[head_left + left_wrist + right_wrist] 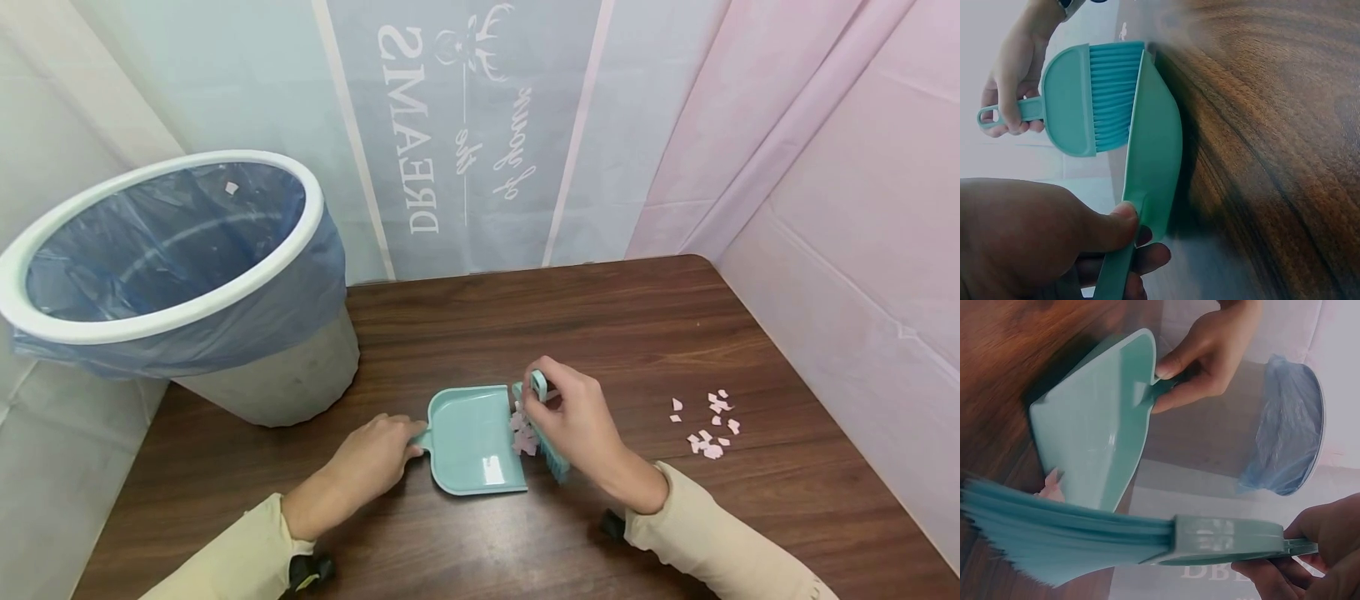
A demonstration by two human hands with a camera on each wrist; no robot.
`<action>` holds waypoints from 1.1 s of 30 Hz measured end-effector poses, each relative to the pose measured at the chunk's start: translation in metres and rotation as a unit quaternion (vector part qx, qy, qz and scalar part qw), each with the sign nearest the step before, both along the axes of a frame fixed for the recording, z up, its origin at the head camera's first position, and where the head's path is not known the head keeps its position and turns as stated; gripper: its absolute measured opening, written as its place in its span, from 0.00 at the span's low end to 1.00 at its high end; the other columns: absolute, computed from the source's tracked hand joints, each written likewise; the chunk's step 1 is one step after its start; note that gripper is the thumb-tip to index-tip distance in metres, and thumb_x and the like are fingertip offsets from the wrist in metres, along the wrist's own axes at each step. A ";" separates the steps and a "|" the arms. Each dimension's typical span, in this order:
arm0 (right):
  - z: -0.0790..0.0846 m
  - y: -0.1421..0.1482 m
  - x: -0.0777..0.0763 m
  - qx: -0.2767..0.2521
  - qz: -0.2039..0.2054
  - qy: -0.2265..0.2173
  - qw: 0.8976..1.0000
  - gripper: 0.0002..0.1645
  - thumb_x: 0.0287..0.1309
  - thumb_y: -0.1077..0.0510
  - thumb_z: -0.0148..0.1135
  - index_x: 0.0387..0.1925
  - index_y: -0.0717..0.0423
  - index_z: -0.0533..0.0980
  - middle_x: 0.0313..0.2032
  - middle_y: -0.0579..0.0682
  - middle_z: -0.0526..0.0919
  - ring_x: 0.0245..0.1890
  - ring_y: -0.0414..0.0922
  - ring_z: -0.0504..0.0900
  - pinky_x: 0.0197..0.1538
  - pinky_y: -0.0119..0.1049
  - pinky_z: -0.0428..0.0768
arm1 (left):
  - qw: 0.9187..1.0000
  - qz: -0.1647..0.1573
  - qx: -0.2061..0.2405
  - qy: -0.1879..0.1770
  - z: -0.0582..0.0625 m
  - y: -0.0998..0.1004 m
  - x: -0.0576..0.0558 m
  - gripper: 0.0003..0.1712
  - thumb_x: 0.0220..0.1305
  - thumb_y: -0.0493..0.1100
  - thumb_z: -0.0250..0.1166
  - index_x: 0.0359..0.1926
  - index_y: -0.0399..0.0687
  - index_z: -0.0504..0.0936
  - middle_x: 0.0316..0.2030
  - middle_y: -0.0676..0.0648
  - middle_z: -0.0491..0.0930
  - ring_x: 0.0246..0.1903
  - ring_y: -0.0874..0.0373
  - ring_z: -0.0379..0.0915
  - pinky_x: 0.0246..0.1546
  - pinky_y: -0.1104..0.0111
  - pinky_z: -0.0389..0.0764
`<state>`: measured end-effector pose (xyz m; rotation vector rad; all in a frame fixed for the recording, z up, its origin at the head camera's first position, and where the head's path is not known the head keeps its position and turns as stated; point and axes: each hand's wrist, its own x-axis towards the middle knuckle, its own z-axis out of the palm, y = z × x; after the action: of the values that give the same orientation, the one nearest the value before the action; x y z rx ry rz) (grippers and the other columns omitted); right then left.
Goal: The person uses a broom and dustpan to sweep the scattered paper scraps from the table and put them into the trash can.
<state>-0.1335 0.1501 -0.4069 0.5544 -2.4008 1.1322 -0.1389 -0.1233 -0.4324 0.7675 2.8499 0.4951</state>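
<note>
A teal dustpan lies on the wooden table, its open edge facing right. My left hand pinches the dustpan's short handle between thumb and fingers. In my right hand is a small teal hand brush, gripped by its handle, bristles down beside the pan's open edge. Between bristles and pan sits a little heap of pale pink paper scraps, some at the pan's lip; the brush and hand partly hide it. In the right wrist view one scrap shows at the lip.
At the left of the table stands a trash bin with a white rim and blue liner bag; one scrap sticks to the liner. More paper scraps lie scattered on the table's right side. Cloth-covered walls border the back and right.
</note>
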 end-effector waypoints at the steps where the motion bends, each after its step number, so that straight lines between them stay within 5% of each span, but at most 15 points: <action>1: 0.000 -0.001 0.000 -0.005 0.002 -0.001 1.000 0.14 0.58 0.73 0.65 0.32 0.51 0.76 0.28 0.43 0.80 0.27 0.38 0.81 0.28 0.33 0.84 | 1.000 0.000 0.000 -0.001 0.000 0.000 0.000 0.13 0.63 0.36 0.71 0.48 0.41 0.86 0.39 0.43 0.85 0.39 0.44 0.81 0.42 0.51 0.83; 17: 0.000 -0.010 0.003 -0.034 0.016 0.016 0.999 0.16 0.55 0.75 0.66 0.32 0.50 0.75 0.27 0.41 0.77 0.26 0.36 0.78 0.27 0.29 0.82 | 1.000 -0.002 0.005 -0.007 -0.001 -0.001 0.000 0.14 0.63 0.35 0.71 0.50 0.39 0.85 0.41 0.42 0.85 0.42 0.43 0.82 0.45 0.51 0.83; 27: 0.008 -0.011 0.002 -0.097 0.031 0.037 0.994 0.17 0.54 0.79 0.63 0.33 0.54 0.77 0.29 0.44 0.85 0.28 0.40 0.85 0.26 0.28 0.81 | 1.000 0.000 0.001 -0.018 -0.001 -0.002 -0.001 0.16 0.65 0.36 0.70 0.53 0.39 0.85 0.45 0.40 0.86 0.45 0.43 0.82 0.48 0.51 0.82; 33: 0.015 -0.001 -0.002 -0.103 0.005 0.048 0.994 0.16 0.55 0.79 0.64 0.32 0.56 0.77 0.30 0.47 0.87 0.30 0.43 0.87 0.27 0.27 0.82 | 1.000 -0.002 0.003 -0.015 -0.001 -0.003 -0.001 0.16 0.65 0.37 0.70 0.53 0.39 0.85 0.44 0.41 0.86 0.44 0.43 0.82 0.47 0.51 0.83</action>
<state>-0.1360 0.1496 -0.3923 0.5400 -2.1709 1.3087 -0.1399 -0.1267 -0.4337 0.7608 2.8205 0.5112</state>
